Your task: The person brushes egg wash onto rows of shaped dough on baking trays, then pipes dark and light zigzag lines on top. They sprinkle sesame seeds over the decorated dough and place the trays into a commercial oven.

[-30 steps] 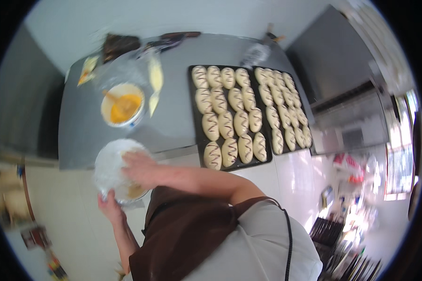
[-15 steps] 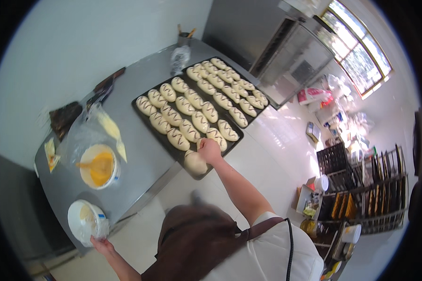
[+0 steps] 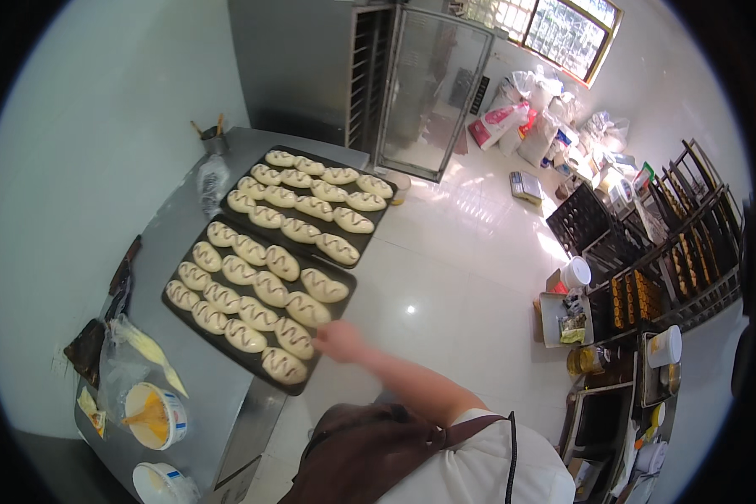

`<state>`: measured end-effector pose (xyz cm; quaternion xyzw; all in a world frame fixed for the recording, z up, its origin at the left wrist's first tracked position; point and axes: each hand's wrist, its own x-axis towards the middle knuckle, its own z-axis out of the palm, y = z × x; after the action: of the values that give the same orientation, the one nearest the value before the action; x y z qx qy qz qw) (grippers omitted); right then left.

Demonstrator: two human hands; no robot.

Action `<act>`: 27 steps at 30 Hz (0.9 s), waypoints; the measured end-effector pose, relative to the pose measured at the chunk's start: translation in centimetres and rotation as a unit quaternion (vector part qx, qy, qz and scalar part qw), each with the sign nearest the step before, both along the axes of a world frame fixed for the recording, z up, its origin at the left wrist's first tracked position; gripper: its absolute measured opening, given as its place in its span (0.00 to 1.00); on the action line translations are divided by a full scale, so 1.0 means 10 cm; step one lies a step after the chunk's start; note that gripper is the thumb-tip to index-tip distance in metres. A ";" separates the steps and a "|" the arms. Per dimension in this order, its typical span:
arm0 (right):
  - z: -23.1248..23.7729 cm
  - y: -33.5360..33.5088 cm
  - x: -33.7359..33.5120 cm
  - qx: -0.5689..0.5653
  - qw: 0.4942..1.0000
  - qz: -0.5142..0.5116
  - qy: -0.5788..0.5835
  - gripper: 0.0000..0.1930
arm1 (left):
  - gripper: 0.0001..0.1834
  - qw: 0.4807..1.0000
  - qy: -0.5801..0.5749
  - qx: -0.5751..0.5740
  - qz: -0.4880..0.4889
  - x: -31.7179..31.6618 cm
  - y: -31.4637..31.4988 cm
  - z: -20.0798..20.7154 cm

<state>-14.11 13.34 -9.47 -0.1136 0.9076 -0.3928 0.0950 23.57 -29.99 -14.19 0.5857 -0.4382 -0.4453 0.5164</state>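
My right hand (image 3: 338, 340), fingers drawn together and slightly blurred, hovers at the right edge of the nearer black tray (image 3: 195, 329). Whatever its fingers may pinch is hidden. Close beside it lies an oval pale dough bun (image 3: 294, 338) with dark zigzag lines. Another striped bun (image 3: 284, 365) occupies the tray's near corner, among rows of several more. Beyond is a second black tray (image 3: 347, 255) of similar buns. A white tub (image 3: 161, 485) is cut by the lower edge of the picture. My left hand is out of sight.
On the grey table (image 3: 218, 412) stand a white tub of orange-yellow contents with a brush (image 3: 149, 413) and a piping bag (image 3: 155, 353). A metal cabinet (image 3: 294, 76) has its glass door (image 3: 433, 92) swung out. Tray racks (image 3: 689, 244) line the right side.
The view has swung, so trays and tubs appear farther left. My right hand has moved from above the buns to the tray's edge. My left hand, earlier at the lower tub, has left the view.
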 end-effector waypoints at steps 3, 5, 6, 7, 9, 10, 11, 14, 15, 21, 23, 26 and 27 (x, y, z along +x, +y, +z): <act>-0.29 0.89 -0.23 0.023 0.999 -0.033 -0.027 0.12 | 0.23 0.998 -0.030 0.047 -0.024 -0.39 0.84 -0.08; -0.38 1.47 -0.34 -0.045 0.996 -0.079 -0.018 0.11 | 0.22 0.990 -0.038 0.112 -0.072 -0.79 1.47 -0.14; -0.37 1.71 -0.37 -0.058 0.990 -0.114 -0.054 0.10 | 0.22 0.981 -0.041 0.149 -0.115 -1.02 1.79 -0.15; -0.32 1.94 -0.47 -0.070 0.991 -0.098 -0.053 0.10 | 0.21 0.967 -0.044 0.184 -0.169 -1.32 2.12 -0.14; -0.13 2.36 -0.63 -0.040 0.986 -0.090 -0.132 0.10 | 0.21 0.932 -0.052 0.207 -0.293 -1.92 2.76 -0.07; -0.01 2.52 -0.70 -0.033 0.988 -0.075 -0.129 0.10 | 0.19 0.907 -0.063 0.199 -0.367 -2.25 3.07 0.01; 0.11 2.64 -0.82 -0.016 0.990 -0.064 -0.128 0.11 | 0.18 0.876 -0.067 0.181 -0.441 -2.57 3.38 0.08; 0.33 2.93 -1.33 -0.011 0.989 -0.044 -0.137 0.15 | 0.14 0.756 -0.043 0.116 -0.642 -3.45 4.11 0.42; 0.32 3.04 -1.52 -0.022 0.989 -0.038 -0.138 0.16 | 0.13 0.734 -0.054 0.103 -0.669 -3.71 4.31 0.53; -0.65 4.11 -2.52 0.028 0.989 -0.124 -0.074 0.21 | 0.14 0.625 0.000 0.070 -0.777 -5.27 5.33 0.73; -1.12 4.79 -2.59 0.038 0.975 -0.168 -0.144 0.21 | 0.15 0.599 -0.016 0.030 -0.800 -5.87 5.68 0.70; -1.77 5.76 -2.33 0.131 0.935 -0.267 -0.195 0.24 | 0.18 0.543 -0.062 -0.005 -0.838 -6.86 6.26 0.73; -1.95 6.07 -2.16 0.091 0.907 -0.322 -0.254 0.21 | 0.18 0.519 -0.077 -0.009 -0.851 -7.19 6.49 0.75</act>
<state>-35.75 74.02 -29.00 0.2977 0.8717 -0.3337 0.2003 -48.31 34.90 -6.69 -0.0400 -0.7699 -0.6215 -0.1395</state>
